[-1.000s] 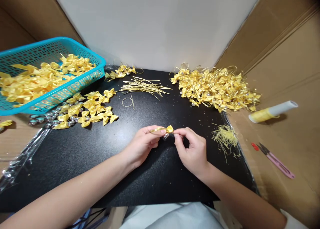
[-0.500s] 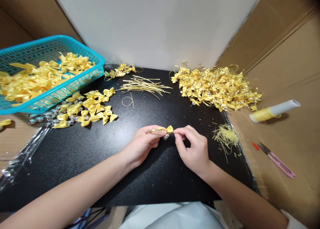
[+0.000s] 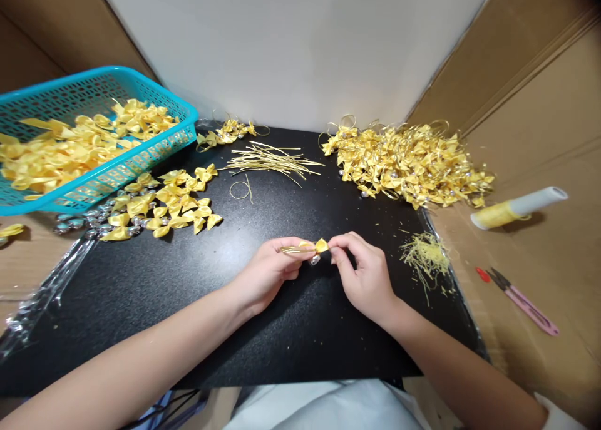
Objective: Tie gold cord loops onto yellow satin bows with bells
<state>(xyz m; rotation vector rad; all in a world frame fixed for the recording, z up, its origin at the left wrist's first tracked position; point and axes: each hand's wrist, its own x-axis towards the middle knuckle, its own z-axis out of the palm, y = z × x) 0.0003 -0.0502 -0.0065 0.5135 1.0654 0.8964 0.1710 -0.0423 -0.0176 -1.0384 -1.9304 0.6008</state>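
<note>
Between thumb and fingers, my left hand pinches a yellow ribbon bow together with a looped gold cord. A small silvery bell or bead hangs just below the bow, beside my left fingertips. My right hand is closed in a pinch at the bow's right edge; whether it grips the ribbon or a thin thread there is too small to tell. Both hands are held over the middle of the black table.
A turquoise basket of yellow bows stands at left, near loose bows and silvery beads. Gold cord lengths lie behind. Finished-looking bows heap at back right, near thread scraps, thread snips and a thread-wound tube.
Both hands have shifted very slightly right with the bow. The fingers of my right hand have drawn closer together at its edge, and the gold cord loop looks flatter.
</note>
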